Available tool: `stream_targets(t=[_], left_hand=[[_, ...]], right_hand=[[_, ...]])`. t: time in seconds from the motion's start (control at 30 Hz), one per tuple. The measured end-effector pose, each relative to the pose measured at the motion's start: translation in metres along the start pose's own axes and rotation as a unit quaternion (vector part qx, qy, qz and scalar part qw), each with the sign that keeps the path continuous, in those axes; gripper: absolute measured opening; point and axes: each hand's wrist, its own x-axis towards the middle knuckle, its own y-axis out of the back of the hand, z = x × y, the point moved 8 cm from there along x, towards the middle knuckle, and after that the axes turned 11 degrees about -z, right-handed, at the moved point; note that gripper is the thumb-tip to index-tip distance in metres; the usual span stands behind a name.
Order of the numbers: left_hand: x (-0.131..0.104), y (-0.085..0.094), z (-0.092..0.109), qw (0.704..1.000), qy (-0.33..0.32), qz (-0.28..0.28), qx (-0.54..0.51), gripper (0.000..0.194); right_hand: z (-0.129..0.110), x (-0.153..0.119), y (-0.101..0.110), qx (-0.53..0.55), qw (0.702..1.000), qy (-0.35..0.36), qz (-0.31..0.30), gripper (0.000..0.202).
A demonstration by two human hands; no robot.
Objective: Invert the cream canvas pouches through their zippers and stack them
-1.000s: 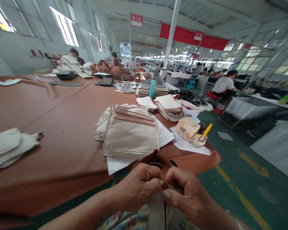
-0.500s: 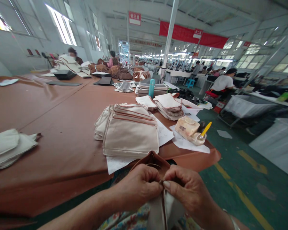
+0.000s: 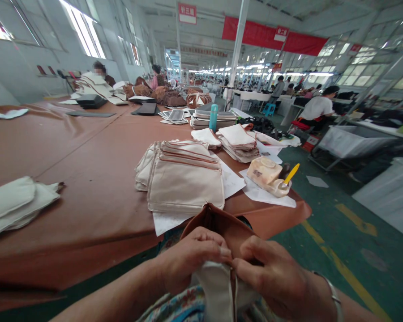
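Observation:
A brown and cream fabric piece [image 3: 218, 286] hangs over my lap, its brown part standing open toward the table. My left hand [image 3: 196, 255] pinches its edge near the seam. Close beside it, my right hand [image 3: 272, 273] grips the same edge between thumb and bent fingers. The cream part drops below both hands with a dark seam line down its middle. Just beyond the hands, a stack of cream pieces with brown edges [image 3: 186, 183] lies on white paper.
The brown-covered table [image 3: 87, 188] holds more cream pieces [image 3: 16, 203] at left, a teal bottle [image 3: 213, 117], and a glue container [image 3: 264, 172] with a yellow brush [image 3: 291, 173] near the right edge. People sit farther back.
The brown part of the piece has opened wider and shows more of its inside. My right hand has shifted slightly right, and the view has turned a little.

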Motion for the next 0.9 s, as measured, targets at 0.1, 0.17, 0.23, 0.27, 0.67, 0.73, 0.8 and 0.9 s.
stream_targets(t=[0.1,0.17,0.23,0.27,0.67,0.73,0.8,0.9], left_hand=[[0.001,-0.001,-0.003,1.0,0.01,-0.007,0.013,0.028],[0.001,-0.003,-0.001,0.999,0.0,-0.022,0.046,0.034],[0.0,-0.005,0.006,0.996,-0.021,-0.038,0.084,0.036],[-0.002,-0.006,0.01,0.993,-0.033,-0.047,0.108,0.037],[-0.014,-0.017,0.029,0.967,-0.095,-0.09,0.217,0.037],[-0.011,-0.014,0.022,0.977,-0.088,-0.089,0.171,0.036],[-0.008,-0.011,0.017,0.983,-0.092,-0.078,0.142,0.037],[-0.008,-0.011,0.023,0.973,-0.107,-0.058,0.195,0.038]], right_hand=[[-0.002,-0.005,-0.009,-0.131,0.991,0.027,-0.031,0.025],[-0.007,-0.007,-0.01,-0.15,0.987,0.044,-0.021,0.025],[-0.006,-0.007,-0.001,-0.05,0.998,0.021,0.027,0.023],[0.0,-0.008,0.004,0.026,0.998,-0.016,0.055,0.022],[0.015,0.012,0.003,0.288,0.942,-0.166,-0.044,0.034],[0.009,0.014,0.007,0.191,0.974,-0.125,-0.014,0.026],[0.005,0.015,0.011,0.107,0.99,-0.094,0.016,0.023],[0.009,0.018,0.011,0.128,0.987,-0.1,0.01,0.022]])
